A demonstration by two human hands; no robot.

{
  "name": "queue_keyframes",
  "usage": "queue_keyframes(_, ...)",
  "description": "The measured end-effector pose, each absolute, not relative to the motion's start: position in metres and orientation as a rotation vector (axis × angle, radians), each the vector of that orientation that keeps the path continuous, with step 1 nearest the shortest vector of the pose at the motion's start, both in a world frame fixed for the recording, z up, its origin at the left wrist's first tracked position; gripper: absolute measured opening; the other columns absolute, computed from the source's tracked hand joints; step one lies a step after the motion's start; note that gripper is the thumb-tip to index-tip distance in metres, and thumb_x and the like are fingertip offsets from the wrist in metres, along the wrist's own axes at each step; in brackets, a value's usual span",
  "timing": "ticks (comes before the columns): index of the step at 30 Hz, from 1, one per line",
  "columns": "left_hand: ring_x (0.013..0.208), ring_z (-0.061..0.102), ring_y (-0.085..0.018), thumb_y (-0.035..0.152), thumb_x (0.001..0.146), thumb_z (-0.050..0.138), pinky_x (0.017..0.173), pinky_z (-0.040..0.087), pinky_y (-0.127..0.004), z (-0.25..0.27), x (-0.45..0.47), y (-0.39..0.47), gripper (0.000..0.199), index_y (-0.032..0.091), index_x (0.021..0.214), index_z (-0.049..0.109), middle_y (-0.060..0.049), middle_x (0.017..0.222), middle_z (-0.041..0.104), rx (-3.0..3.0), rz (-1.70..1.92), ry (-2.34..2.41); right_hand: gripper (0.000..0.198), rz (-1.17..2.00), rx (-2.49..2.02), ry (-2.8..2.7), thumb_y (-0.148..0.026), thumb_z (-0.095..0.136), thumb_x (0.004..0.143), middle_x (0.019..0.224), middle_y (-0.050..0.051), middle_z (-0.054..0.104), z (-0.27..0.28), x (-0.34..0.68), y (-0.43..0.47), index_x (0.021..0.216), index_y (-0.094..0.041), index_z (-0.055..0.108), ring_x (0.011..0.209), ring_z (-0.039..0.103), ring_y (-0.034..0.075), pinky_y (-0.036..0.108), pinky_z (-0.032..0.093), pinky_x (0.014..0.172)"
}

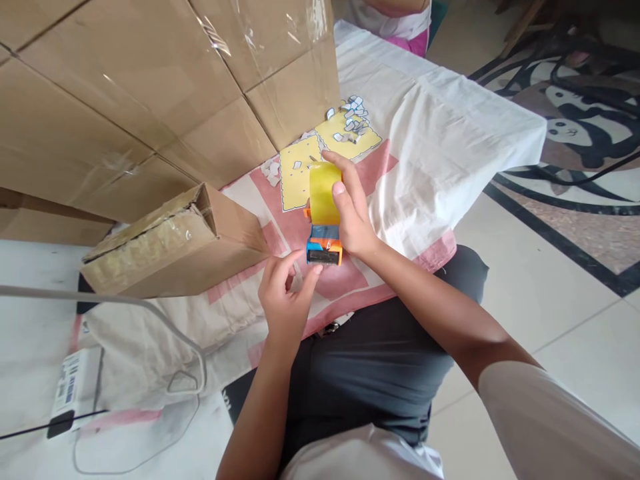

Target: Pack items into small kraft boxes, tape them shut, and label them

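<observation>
My right hand is wrapped round a tape dispenser from its right side, index finger reaching over the far end and thumb on the yellow tape roll. Blue and orange plastic makes up the near end of the tape dispenser, with a dark strip across its front. My left hand touches that near end, index fingertip at its left side and thumb at the lower edge. Whether a loose end of tape is between these fingers is too small to tell. The dispenser is held above a red-and-white cloth, near my lap.
Taped cardboard boxes are stacked at the left, with a smaller carton before them. Yellow sheets with scattered paper bits lie on the cloth. A grey cable and white power strip are lower left. A person is behind.
</observation>
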State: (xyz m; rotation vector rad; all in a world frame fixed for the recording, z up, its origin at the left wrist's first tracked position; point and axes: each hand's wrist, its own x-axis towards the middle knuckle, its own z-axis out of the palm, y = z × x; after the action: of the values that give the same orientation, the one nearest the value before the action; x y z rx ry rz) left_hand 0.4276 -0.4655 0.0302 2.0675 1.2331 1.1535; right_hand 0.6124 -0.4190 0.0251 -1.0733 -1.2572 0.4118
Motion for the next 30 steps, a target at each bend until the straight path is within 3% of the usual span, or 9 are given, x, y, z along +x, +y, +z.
queue_keyframes(4,0.072,0.049,-0.013,0.039,0.089,0.076,0.066,0.043,-0.026,0.035,0.426,-0.459,0.029,0.026,0.115,0.074,0.001,0.086,0.052,2.007,1.083,1.246,0.068,0.342,-1.042,-1.27,-0.075,0.024,0.102,0.158,0.006,0.049,0.024,0.612,-0.42,0.151,-0.031,0.041,0.154,0.039,0.03,0.06,0.031,0.13)
queue_keyframes(7,0.092,0.058,-0.018,0.05,0.096,0.065,0.081,0.05,-0.03,0.038,0.424,-0.449,0.036,0.028,0.122,0.073,-0.005,0.105,0.057,1.951,0.895,1.213,0.075,0.366,-1.047,-1.333,-0.08,0.021,0.099,0.16,0.007,0.047,0.024,0.61,-0.423,0.153,-0.031,0.04,0.154,0.039,0.032,0.061,0.033,0.128)
queue_keyframes(9,0.105,0.06,-0.021,0.057,0.1,0.053,0.095,0.05,-0.034,0.04,0.426,-0.445,0.041,0.027,0.112,0.077,-0.007,0.112,0.057,1.912,0.78,1.137,0.078,0.381,-1.011,-1.364,-0.082,0.02,0.098,0.159,0.007,0.048,0.024,0.607,-0.424,0.153,-0.03,0.041,0.152,0.042,0.032,0.06,0.037,0.127)
queue_keyframes(11,0.112,0.059,-0.023,0.061,0.099,0.053,0.104,0.048,-0.037,0.042,0.431,-0.444,0.045,0.025,0.097,0.08,-0.008,0.111,0.056,1.865,0.778,1.09,0.08,0.383,-0.965,-1.379,-0.082,0.017,0.098,0.158,0.006,0.05,0.023,0.605,-0.425,0.153,-0.03,0.043,0.149,0.046,0.031,0.059,0.04,0.126)
queue_keyframes(14,0.103,0.062,-0.023,0.059,0.091,0.068,0.098,0.051,-0.036,0.045,0.444,-0.451,0.04,0.023,0.079,0.077,-0.007,0.099,0.06,1.655,0.894,1.067,0.087,0.376,-0.945,-1.404,-0.086,0.012,0.095,0.158,0.005,0.052,0.019,0.607,-0.422,0.152,-0.029,0.044,0.149,0.047,0.032,0.058,0.039,0.126)
queue_keyframes(17,0.093,0.065,-0.02,0.055,0.088,0.073,0.087,0.053,-0.033,0.048,0.455,-0.459,0.034,0.022,0.077,0.076,-0.004,0.086,0.066,1.337,0.991,1.047,0.092,0.366,-0.965,-1.471,-0.09,0.017,0.091,0.161,0.005,0.05,0.014,0.613,-0.416,0.153,-0.029,0.045,0.154,0.041,0.032,0.057,0.034,0.129)
queue_keyframes(23,0.087,0.065,-0.017,0.046,0.089,0.074,0.085,0.049,-0.03,0.046,0.46,-0.471,0.027,0.022,0.077,0.078,-0.003,0.083,0.07,1.213,0.958,1.094,0.068,0.344,-0.891,-1.399,-0.071,0.023,0.103,0.16,0.001,0.053,0.017,0.614,-0.411,0.152,-0.031,0.047,0.158,0.036,0.025,0.052,0.029,0.133)
queue_keyframes(30,0.073,0.049,-0.013,0.038,0.092,0.071,0.072,0.04,-0.028,0.032,0.452,-0.501,0.02,0.024,0.083,0.082,0.001,0.074,0.048,1.401,0.903,1.167,0.065,0.437,-1.018,-1.112,-0.077,0.037,0.097,0.158,-0.004,0.055,0.026,0.63,-0.394,0.14,-0.034,0.059,0.158,0.035,0.019,0.042,0.022,0.136)
